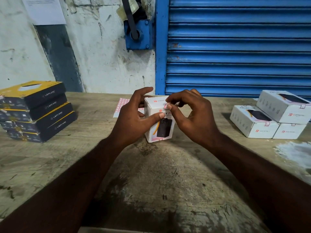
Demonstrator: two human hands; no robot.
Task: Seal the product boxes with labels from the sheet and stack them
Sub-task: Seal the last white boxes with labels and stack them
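A white product box (159, 122) stands upright on the worn table (151, 174), mid-centre. My left hand (134, 115) grips its left side, thumb across the front face. My right hand (190, 113) pinches a small pink-and-white label (166, 105) at the box's top front edge. Behind the box lies the label sheet (120, 105), partly hidden by my left hand. A stack of three white sealed boxes (271, 115) sits at the right, with pink labels on their flaps.
A stack of several black-and-yellow boxes (36, 111) stands at the table's left. A blue roller shutter (235, 47) and a stained wall (101, 56) rise right behind the table's far edge.
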